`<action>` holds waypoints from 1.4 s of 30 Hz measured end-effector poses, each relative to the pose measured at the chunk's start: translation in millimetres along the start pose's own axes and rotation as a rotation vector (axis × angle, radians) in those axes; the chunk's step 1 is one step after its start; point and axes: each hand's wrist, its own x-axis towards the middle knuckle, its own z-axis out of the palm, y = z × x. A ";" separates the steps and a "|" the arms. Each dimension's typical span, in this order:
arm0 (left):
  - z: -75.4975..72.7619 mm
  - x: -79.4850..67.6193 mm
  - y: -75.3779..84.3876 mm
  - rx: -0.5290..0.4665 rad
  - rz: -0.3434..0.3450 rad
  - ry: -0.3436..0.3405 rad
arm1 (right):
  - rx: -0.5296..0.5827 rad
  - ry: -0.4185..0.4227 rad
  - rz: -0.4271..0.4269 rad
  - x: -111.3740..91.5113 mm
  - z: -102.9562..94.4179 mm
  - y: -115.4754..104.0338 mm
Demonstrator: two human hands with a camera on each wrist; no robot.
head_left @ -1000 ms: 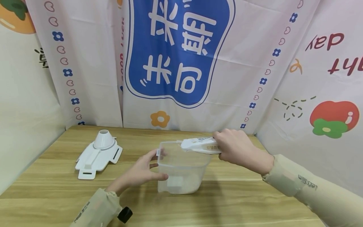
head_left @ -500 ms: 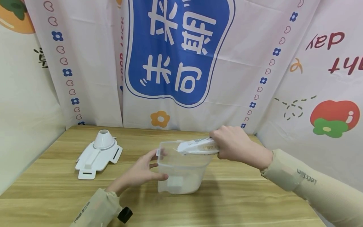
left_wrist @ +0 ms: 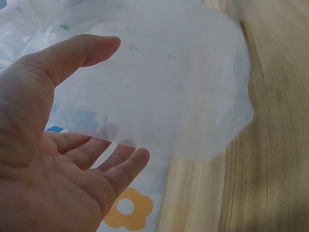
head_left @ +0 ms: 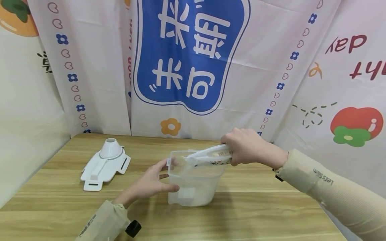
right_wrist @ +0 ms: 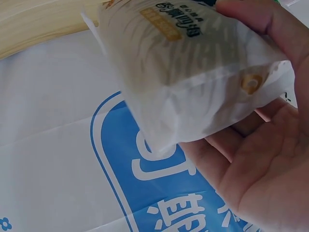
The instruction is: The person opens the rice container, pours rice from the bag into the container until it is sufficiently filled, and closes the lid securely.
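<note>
A clear plastic storage container (head_left: 197, 180) stands upright on the wooden table, with white, rice-like contents at its bottom. My left hand (head_left: 152, 182) holds its left side, thumb on the near face and fingers round the back corner; in the left wrist view the container's see-through wall (left_wrist: 159, 96) lies between thumb and fingers. My right hand (head_left: 245, 145) grips a white printed rice bag (head_left: 211, 155), tilted with its mouth down over the container's opening. In the right wrist view, thumb and fingers wrap the bag (right_wrist: 188, 77).
To the left on the wooden table (head_left: 135, 217) lies a white plastic lid-like piece (head_left: 99, 169) with side flaps and a cone-shaped white cup (head_left: 111, 149) on it. Printed cloth (head_left: 193, 124) hangs behind the table and along both sides.
My right hand has moved slightly left and up, tipping the bag's mouth further down into the container. My left hand and the container have stayed in place.
</note>
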 end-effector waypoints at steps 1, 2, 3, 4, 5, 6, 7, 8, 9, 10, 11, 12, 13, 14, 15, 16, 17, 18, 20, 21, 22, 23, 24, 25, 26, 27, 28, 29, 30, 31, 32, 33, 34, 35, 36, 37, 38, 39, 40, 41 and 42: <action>0.0 -0.2 0.1 0.000 -0.001 0.000 | 0.001 -0.003 0.000 0.2 -0.2 0.1; 0.0 -0.4 0.2 -0.001 -0.002 0.000 | 0.003 -0.004 0.000 0.4 -0.3 0.0; -0.1 -0.7 0.3 -0.001 -0.003 0.000 | 0.006 -0.006 0.000 0.5 -0.4 -0.1; -0.1 -0.9 0.3 -0.001 -0.006 0.001 | 0.007 -0.006 0.000 0.7 -0.4 -0.2; -0.1 -1.2 0.3 -0.002 -0.007 0.000 | 0.007 -0.005 0.000 0.7 -0.5 -0.5; -0.1 -1.4 0.3 -0.002 -0.009 0.000 | 0.008 -0.004 -0.001 0.7 -0.6 -0.6; -0.1 -1.6 0.2 -0.001 -0.009 0.000 | 0.008 -0.004 0.000 0.7 -0.6 -0.9; -0.1 -1.7 0.0 0.000 -0.009 0.001 | 0.008 -0.004 0.000 0.7 -0.6 -1.1; -0.1 -1.9 -0.2 0.003 -0.009 0.002 | 0.007 -0.004 0.001 0.7 -0.6 -1.2; -0.1 -2.0 -0.4 0.003 -0.009 0.003 | 0.005 -0.004 0.002 0.7 -0.6 -1.3; -0.1 -2.0 -0.7 0.004 -0.007 0.003 | 0.004 -0.006 0.003 0.8 -0.5 -1.4; -0.1 -2.1 -0.9 0.005 -0.007 0.004 | 0.004 -0.008 0.004 1.1 -0.4 -1.4; -0.1 -2.1 -1.2 0.006 -0.005 0.005 | 0.003 -0.009 0.005 1.2 -0.3 -1.5; -0.2 -2.1 -1.5 0.006 -0.005 0.006 | 0.003 -0.010 0.005 1.4 -0.3 -1.5; -0.2 -2.1 -1.6 0.006 -0.004 0.006 | 0.004 -0.010 0.003 1.5 -0.4 -1.5; -0.2 -2.1 -1.8 0.006 -0.003 0.006 | 0.005 -0.010 0.002 1.8 -0.4 -1.4; -0.1 -2.1 -1.8 0.007 -0.003 0.006 | 0.004 -0.009 -0.002 2.0 -0.5 -1.3; -0.1 -2.1 -1.9 0.007 -0.003 0.005 | 0.005 -0.009 -0.004 2.2 -0.6 -1.1; 0.0 -2.0 -1.9 0.007 -0.003 0.004 | 0.002 -0.010 -0.009 2.8 -0.6 -0.7; 0.0 -1.9 -2.0 0.006 -0.003 0.003 | 0.002 -0.012 -0.011 3.0 -0.8 -0.5; 0.0 -1.8 -2.1 0.005 -0.002 0.002 | 0.002 -0.015 -0.012 3.4 -0.9 -0.4; 0.0 -1.6 -2.1 0.004 -0.001 0.002 | 0.003 -0.018 -0.014 3.7 -1.2 -0.3; 0.0 -1.4 -2.3 0.002 0.000 0.002 | 0.004 -0.022 -0.014 4.1 -1.7 -0.4; 0.0 -1.2 -2.4 0.001 0.002 0.002 | 0.005 -0.026 -0.016 4.4 -2.4 -0.6; 0.0 -1.1 -2.6 0.001 0.004 0.003 | 0.006 -0.030 -0.017 4.9 -3.1 -0.9; 0.1 -0.9 -2.9 0.001 0.005 0.004 | 0.010 -0.034 -0.017 5.3 -3.7 -1.3; 0.1 -0.6 -3.1 0.001 0.007 0.004 | 0.012 -0.037 -0.019 5.8 -4.5 -1.9; 0.1 -0.3 -3.5 0.001 0.008 0.005 | 0.015 -0.041 -0.020 6.2 -5.1 -2.5; 0.1 0.0 -3.7 0.003 0.009 0.004 | 0.017 -0.045 -0.021 6.7 -5.6 -3.1; 0.1 0.3 -3.9 0.006 0.009 0.005 | 0.020 -0.048 -0.023 7.2 -5.9 -3.6; 0.0 0.7 -4.2 0.009 0.008 0.004 | 0.024 -0.050 -0.025 7.6 -6.1 -4.1; -0.1 1.1 -4.4 0.011 0.007 0.005 | 0.027 -0.052 -0.027 8.1 -6.4 -4.5; -0.1 1.5 -4.5 0.012 0.004 0.006 | 0.027 -0.054 -0.030 8.4 -6.5 -4.7; -0.1 1.8 -4.6 0.013 0.001 0.007 | 0.028 -0.056 -0.031 8.8 -6.6 -4.8; 0.0 2.0 -4.4 0.013 -0.002 0.008 | 0.028 -0.057 -0.032 9.2 -6.6 -4.8; 0.1 2.2 -4.5 0.013 -0.005 0.008 | 0.028 -0.058 -0.031 9.4 -6.8 -4.8; 0.2 2.4 -4.5 0.009 -0.005 0.009 | 0.028 -0.059 -0.029 9.5 -7.0 -4.7; 0.3 2.5 -4.4 0.005 -0.001 0.007 | 0.028 -0.061 -0.028 9.5 -7.1 -4.5; 0.5 2.6 -4.4 0.002 0.002 0.005 | 0.030 -0.063 -0.026 9.4 -7.1 -4.2; 0.6 2.5 -4.0 -0.002 0.007 0.004 | 0.032 -0.065 -0.025 9.2 -7.1 -3.9; 0.7 2.4 -3.7 -0.005 0.010 0.001 | 0.035 -0.067 -0.023 9.1 -7.0 -3.6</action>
